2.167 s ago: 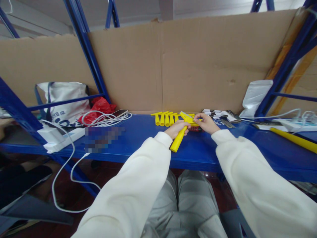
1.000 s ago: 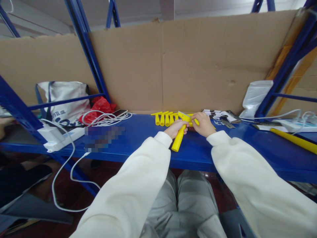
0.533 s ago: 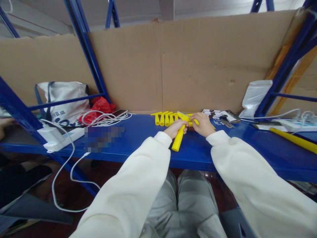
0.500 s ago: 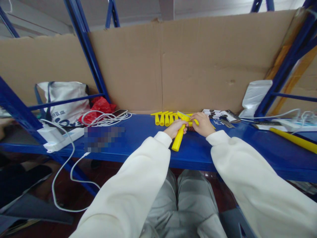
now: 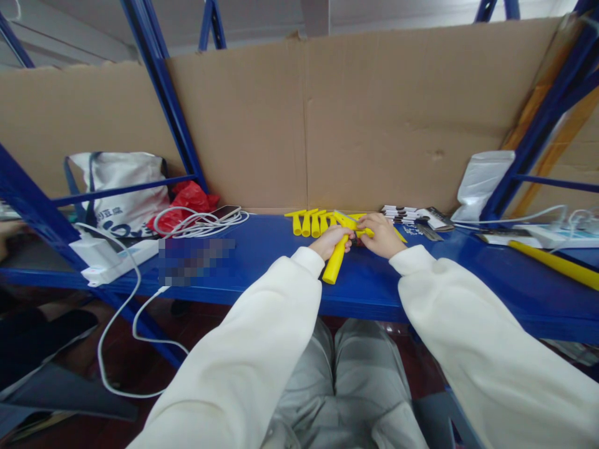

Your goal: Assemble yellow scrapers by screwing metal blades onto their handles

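Note:
My left hand point(image 5: 331, 242) is closed round the neck of a yellow scraper point(image 5: 333, 265). Its thick round handle slants down toward me, and its wide head with a pale edge points away. My right hand point(image 5: 380, 234) is closed at the head's right side, thumb and fingers pinching a small yellow piece point(image 5: 366, 232). Whether that piece is joined to the scraper is hidden by the fingers. Just behind my left hand, several similar yellow scrapers point(image 5: 306, 224) stand in a row near the cardboard.
Black-and-white packets point(image 5: 400, 214) and flat metal pieces point(image 5: 428, 232) lie right of my hands. A long yellow tube point(image 5: 556, 265) lies far right. White cables point(image 5: 201, 223), a power strip point(image 5: 121, 262) and a cloth bag point(image 5: 126, 187) are left. A cardboard wall point(image 5: 374, 125) closes the back.
My right fingers have shifted slightly, and more of the small yellow piece shows between them. The scraper's handle end has moved a touch left and up. My left hand keeps its hold.

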Available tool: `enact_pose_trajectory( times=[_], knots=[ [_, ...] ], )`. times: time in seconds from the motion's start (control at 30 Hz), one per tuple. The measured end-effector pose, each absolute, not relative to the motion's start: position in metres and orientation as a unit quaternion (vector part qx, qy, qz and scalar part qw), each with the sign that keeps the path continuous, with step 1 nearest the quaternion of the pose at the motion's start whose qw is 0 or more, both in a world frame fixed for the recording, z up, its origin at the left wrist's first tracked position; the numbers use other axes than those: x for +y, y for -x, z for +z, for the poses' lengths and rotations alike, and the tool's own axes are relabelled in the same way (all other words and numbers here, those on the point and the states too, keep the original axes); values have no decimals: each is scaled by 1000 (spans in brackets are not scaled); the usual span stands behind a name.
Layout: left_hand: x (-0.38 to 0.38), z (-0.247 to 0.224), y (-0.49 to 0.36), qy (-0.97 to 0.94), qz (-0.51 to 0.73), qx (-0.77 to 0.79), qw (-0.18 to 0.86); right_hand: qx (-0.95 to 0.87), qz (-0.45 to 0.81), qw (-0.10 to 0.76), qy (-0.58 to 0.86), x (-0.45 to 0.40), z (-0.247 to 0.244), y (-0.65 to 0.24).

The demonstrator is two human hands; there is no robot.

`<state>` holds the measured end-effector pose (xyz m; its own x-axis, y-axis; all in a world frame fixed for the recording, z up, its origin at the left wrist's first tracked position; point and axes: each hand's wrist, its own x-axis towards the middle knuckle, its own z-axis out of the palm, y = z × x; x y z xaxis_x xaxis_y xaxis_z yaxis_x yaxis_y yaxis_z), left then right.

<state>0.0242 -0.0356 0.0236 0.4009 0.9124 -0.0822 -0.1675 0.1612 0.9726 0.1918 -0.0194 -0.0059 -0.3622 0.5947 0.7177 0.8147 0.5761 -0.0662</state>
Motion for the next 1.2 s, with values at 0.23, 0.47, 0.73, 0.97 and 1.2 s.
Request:
enact_pose_trajectory(
  times=[0.23,0.47,0.73,0.97,1.2],
  knots=[
    [-39,29,-21,-497,417,377,661,-825,-130,323,444,-20,-8,-191],
    [-38,31,-22,-461,441,398,659,-840,-125,300,434,-14,-13,-196],
    [-39,32,-21,-437,455,427,648,-849,-52,244,465,-1,-22,-207],
    [-38,32,-21,-434,465,420,648,-839,-56,193,507,2,-19,-222],
    [-41,34,-21,-437,461,426,644,-803,-64,149,573,-1,-11,-226]
  ],
)
